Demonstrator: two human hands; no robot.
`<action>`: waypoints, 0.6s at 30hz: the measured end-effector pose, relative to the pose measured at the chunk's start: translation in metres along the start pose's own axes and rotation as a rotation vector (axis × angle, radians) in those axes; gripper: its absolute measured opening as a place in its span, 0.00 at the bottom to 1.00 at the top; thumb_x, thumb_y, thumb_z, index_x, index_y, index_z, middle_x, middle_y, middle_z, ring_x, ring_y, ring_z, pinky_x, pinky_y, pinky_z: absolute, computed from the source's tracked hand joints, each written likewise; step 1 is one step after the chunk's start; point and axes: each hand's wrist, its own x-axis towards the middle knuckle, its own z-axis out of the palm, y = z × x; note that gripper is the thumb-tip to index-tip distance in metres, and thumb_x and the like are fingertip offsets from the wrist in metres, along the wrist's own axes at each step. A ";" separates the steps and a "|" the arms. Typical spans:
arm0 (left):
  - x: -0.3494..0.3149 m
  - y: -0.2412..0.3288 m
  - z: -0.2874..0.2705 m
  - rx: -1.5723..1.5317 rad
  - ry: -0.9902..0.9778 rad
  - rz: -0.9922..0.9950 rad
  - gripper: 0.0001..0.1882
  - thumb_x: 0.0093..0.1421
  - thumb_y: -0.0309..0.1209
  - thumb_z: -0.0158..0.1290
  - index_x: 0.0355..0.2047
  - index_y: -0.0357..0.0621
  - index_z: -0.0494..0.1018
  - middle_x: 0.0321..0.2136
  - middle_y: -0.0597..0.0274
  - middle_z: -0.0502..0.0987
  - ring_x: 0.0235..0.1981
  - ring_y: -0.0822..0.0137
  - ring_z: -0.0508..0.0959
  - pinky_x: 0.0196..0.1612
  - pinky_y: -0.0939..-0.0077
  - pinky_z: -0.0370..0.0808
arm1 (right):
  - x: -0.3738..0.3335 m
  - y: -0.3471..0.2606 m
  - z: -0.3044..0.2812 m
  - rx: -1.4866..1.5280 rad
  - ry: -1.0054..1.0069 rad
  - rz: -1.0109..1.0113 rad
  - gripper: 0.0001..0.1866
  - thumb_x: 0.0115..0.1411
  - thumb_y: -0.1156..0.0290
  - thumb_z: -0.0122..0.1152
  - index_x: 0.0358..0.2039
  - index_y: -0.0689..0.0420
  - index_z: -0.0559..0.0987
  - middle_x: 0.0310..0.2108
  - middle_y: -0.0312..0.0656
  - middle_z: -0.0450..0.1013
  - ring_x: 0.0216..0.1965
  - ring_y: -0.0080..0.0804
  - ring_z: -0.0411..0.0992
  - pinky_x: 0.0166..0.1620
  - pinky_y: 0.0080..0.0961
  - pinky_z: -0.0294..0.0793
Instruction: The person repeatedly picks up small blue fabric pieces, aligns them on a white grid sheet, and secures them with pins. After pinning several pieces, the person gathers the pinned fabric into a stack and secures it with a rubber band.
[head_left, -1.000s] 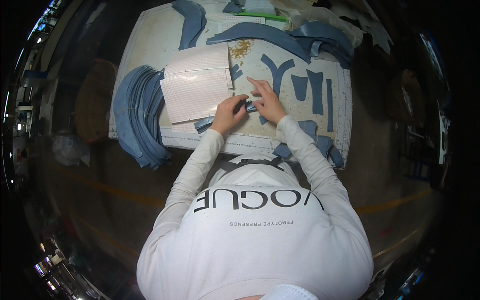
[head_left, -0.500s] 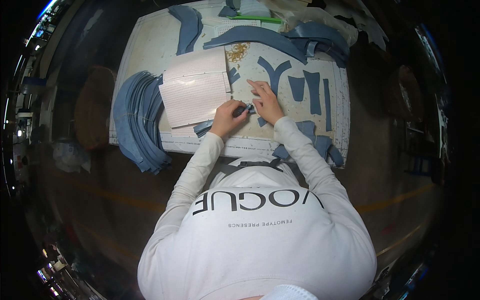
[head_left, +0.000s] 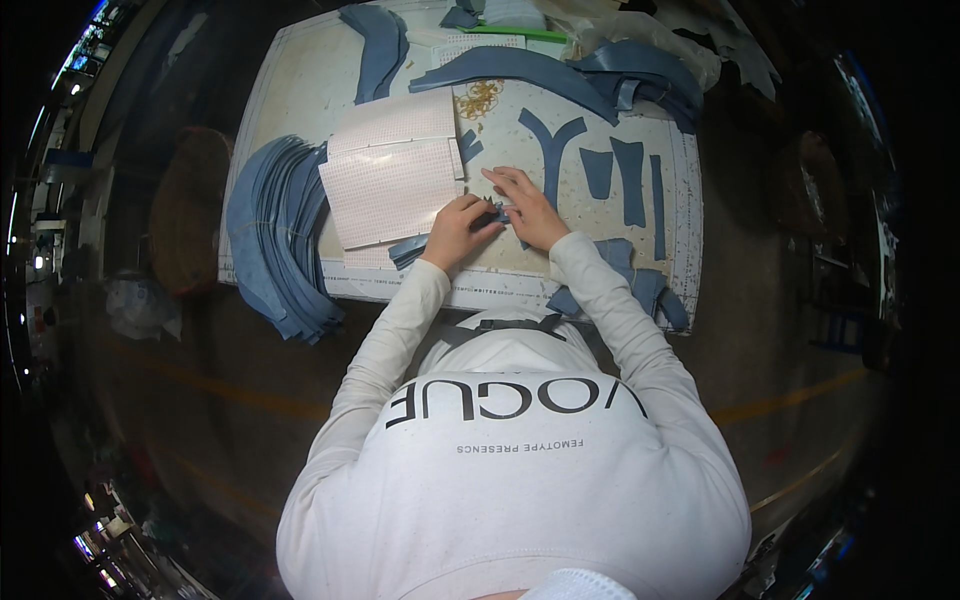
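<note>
My left hand (head_left: 460,236) is closed at the middle of the table's near part, its fingertips at a small blue piece (head_left: 502,214). A small dark thing shows at these fingertips, mostly covered by them, and I cannot make out its kind. From the right, my right hand (head_left: 534,212) reaches over the same blue piece, index and middle fingers stretched out and thumb beside the piece. Left of my left hand, narrow blue strips (head_left: 407,250) stick out from under white sheets printed with rows of small marks (head_left: 390,190).
A thick tied stack of curved blue pieces (head_left: 280,240) overhangs the table's left edge. Cut blue pieces (head_left: 630,180) lie at the right, with more (head_left: 625,265) by my right forearm. Rubber bands (head_left: 478,98) and long curved blue pieces (head_left: 520,72) lie farther back.
My left fingers have shifted forward and now cover most of the dark thing, which showed more before. My right fingers have moved slightly left, closer to my left hand.
</note>
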 end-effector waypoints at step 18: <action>0.005 -0.002 -0.009 -0.199 -0.030 -0.074 0.09 0.50 0.28 0.63 0.32 0.39 0.78 0.28 0.56 0.78 0.28 0.59 0.79 0.33 0.73 0.74 | -0.006 0.019 -0.005 0.162 0.201 0.417 0.20 0.58 0.77 0.57 0.52 0.56 0.74 0.29 0.36 0.77 0.26 0.18 0.73 0.32 0.16 0.72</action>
